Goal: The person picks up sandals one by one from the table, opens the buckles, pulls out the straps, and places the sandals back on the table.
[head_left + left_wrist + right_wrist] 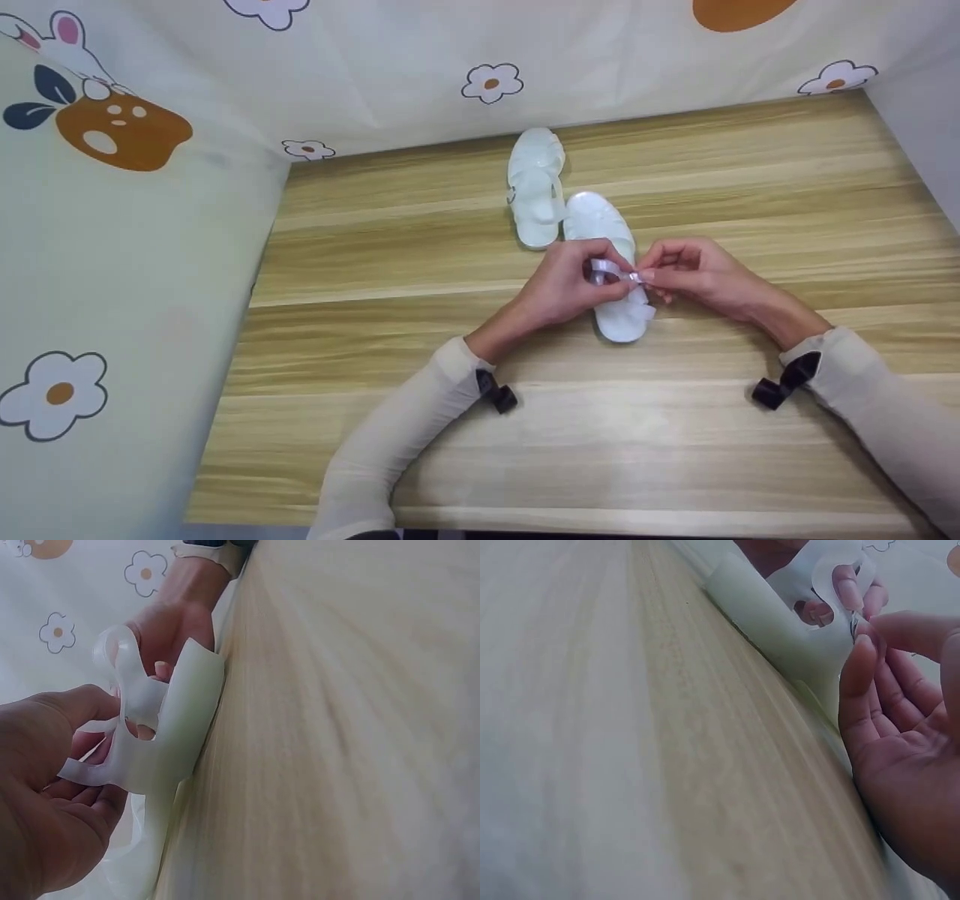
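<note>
A white, translucent sandal [596,214] lies sole down on the wooden table, both hands over its heel half. My left hand [566,285] pinches the looped ankle strap [604,265] between thumb and fingers. On the strap's right side, my right hand [709,281] pinches its end at a small metal buckle [854,626] with thumb and index finger. The fingertips of both hands nearly meet there. Seen from the left wrist, the sandal's heel [193,690] stands between the hands, and its strap rises in a loop. Fingers partly hide the buckle.
The matching white sandal [536,187] lies just behind and to the left, toe pointing to the back. A wood-grain table [375,420] spreads under everything. Patterned cloth walls [405,67] with flowers border its back and left edges.
</note>
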Demonstrator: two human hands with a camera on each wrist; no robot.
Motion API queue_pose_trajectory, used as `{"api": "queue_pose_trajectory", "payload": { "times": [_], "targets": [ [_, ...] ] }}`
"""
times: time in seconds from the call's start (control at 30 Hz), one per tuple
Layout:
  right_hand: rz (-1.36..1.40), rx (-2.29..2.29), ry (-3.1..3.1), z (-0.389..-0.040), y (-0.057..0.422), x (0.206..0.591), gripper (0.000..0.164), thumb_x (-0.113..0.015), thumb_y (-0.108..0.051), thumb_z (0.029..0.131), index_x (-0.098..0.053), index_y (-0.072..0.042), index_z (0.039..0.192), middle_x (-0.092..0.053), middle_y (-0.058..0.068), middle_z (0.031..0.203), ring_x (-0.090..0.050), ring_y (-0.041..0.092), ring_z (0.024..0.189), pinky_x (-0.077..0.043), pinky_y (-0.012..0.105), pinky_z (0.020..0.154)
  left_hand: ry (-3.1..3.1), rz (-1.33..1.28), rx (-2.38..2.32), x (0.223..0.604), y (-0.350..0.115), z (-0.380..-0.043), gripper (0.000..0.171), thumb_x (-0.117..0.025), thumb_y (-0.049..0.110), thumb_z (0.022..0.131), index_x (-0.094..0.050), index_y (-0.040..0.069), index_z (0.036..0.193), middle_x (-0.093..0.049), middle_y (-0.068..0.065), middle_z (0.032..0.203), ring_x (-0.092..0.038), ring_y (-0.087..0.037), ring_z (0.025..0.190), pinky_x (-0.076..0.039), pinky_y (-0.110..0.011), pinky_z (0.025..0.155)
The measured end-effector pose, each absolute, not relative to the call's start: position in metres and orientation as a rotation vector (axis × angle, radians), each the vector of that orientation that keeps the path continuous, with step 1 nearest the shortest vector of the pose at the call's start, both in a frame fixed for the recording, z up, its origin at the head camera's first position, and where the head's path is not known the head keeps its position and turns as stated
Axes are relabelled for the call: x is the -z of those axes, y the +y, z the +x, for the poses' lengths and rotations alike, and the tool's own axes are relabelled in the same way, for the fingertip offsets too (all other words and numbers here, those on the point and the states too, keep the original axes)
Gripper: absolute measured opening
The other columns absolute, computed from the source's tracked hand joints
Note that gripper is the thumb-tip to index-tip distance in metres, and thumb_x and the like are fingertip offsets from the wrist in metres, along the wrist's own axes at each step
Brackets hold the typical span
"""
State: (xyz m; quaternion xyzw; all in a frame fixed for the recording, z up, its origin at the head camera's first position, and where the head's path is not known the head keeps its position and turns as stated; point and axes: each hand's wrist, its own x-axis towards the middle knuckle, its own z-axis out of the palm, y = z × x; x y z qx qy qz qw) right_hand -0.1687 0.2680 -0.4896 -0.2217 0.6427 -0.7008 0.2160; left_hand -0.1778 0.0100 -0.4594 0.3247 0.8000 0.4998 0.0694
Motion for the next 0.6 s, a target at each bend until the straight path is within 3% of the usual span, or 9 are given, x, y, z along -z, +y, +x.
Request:
{"api": "queue_pose_trajectory", "payload": {
  "times": [0.23, 0.43, 0.6],
  "targets": [
    [-0.59, 1.954, 1.797, -0.1692, 0.2653, 0.4913, 0.013, -0.065, 0.005, 0.103, -0.062, 0.016, 0.107, -0.075, 0.005, 0.091, -0.064, 0.009, 0.072, -0.055, 0.021, 0.064, 2.401, 0.993, -1.557, 0.4623, 0.0112, -0.1775, 0.011, -0.087, 0.016, 0.093, -0.081, 0.009, 0.1, -0.084, -0.001, 0.099, -0.071, -0.002, 0.088, -0.059, -0.019, 0.08],
    [-0.518, 1.945, 1.837, -0.169, 0.2639, 0.4917, 0.009, -0.067, -0.001, 0.104, -0.066, 0.009, 0.105, -0.075, 0.002, 0.087, -0.064, 0.009, 0.07, -0.055, 0.021, 0.062, 2.404, 0.978, -1.557, 0.4619, 0.0112, -0.1771, 0.012, -0.088, 0.016, 0.092, -0.081, 0.009, 0.101, -0.084, -0.002, 0.099, -0.071, 0.0, 0.087, -0.06, -0.019, 0.08],
    [-0.506, 1.968, 1.749, -0.1694, 0.2689, 0.4898, 0.011, -0.062, -0.003, 0.107, -0.068, 0.005, 0.111, -0.074, 0.002, 0.089, -0.065, 0.009, 0.074, -0.057, 0.02, 0.065, 2.426, 0.981, -1.528, 0.4603, 0.0106, -0.1783, 0.012, -0.087, 0.016, 0.091, -0.081, 0.01, 0.1, -0.084, -0.001, 0.098, -0.071, -0.001, 0.086, -0.058, -0.018, 0.078]
  ]
}}
